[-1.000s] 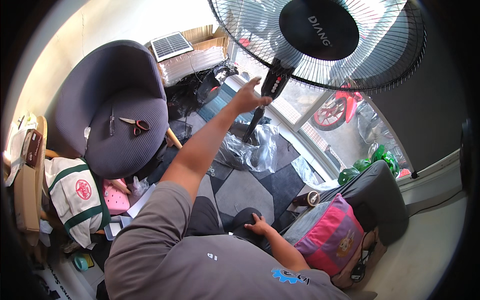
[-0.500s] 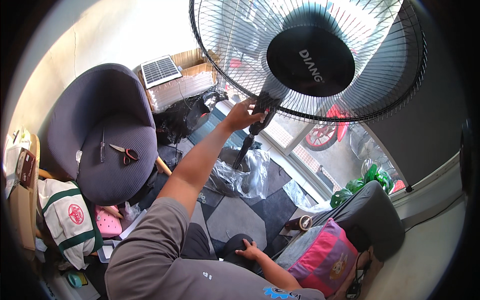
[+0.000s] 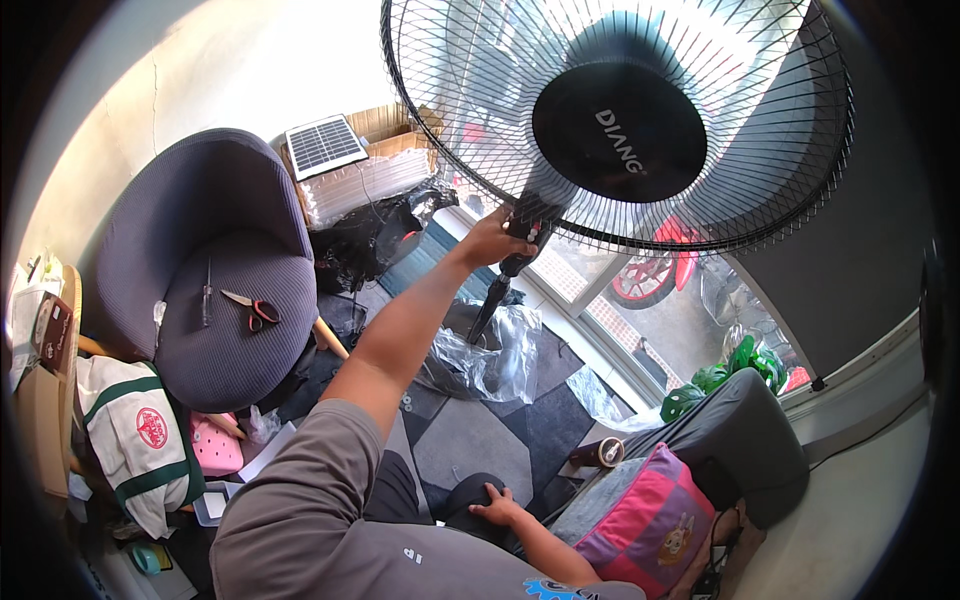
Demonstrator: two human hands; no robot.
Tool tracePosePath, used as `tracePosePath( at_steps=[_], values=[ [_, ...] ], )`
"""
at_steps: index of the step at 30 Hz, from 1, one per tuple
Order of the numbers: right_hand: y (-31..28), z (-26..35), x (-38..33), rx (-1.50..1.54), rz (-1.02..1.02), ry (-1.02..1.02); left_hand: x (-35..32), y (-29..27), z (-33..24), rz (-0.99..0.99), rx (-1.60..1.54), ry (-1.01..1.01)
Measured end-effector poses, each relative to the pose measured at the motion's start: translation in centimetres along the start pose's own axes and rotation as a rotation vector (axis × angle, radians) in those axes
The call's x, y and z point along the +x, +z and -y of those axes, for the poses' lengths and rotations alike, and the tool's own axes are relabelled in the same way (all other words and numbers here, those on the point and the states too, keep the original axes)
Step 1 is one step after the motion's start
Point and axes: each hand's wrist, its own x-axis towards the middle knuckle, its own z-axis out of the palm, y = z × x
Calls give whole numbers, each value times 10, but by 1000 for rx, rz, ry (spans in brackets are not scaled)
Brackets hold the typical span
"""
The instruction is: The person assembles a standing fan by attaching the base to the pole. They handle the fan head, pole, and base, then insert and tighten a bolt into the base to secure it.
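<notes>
My left hand [image 3: 496, 240] reaches up and is wrapped round the black neck of a standing fan [image 3: 620, 132], just below its head. The round wire cage fills the upper part of the view, with a dark oval cap at its middle. A dark pole [image 3: 488, 308] slants down from the neck to the fan's foot, where clear plastic wrap [image 3: 505, 365] lies bunched and hides the base. Low in the view, my right hand [image 3: 494, 506] rests on my dark-clad knee, fingers spread, holding nothing.
At left, a grey round-backed chair [image 3: 225, 330] holds orange-handled scissors [image 3: 258, 310] and a screwdriver [image 3: 208, 300]. A solar panel [image 3: 325, 146] lies on a cardboard box behind. Right stand a brown cup [image 3: 598, 454], a pink cushion [image 3: 640, 515] and a glass door [image 3: 600, 270].
My left hand and the fan's neck sit slightly lower in the view, with the cap tilted a little. The grip holds, and my right hand stays on the knee.
</notes>
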Motion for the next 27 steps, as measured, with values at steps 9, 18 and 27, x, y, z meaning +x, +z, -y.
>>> tracePosePath(
  at_steps=[9,18,27],
  values=[
    [-6,5,-11,15,4,10,-1,-5,-4,127,-247,-52],
    [-2,3,-7,0,-25,11,-3,1,-16,-44,-10,10],
    [-6,-1,-10,5,-8,-18,-9,-5,-25,-76,43,127]
  ],
)
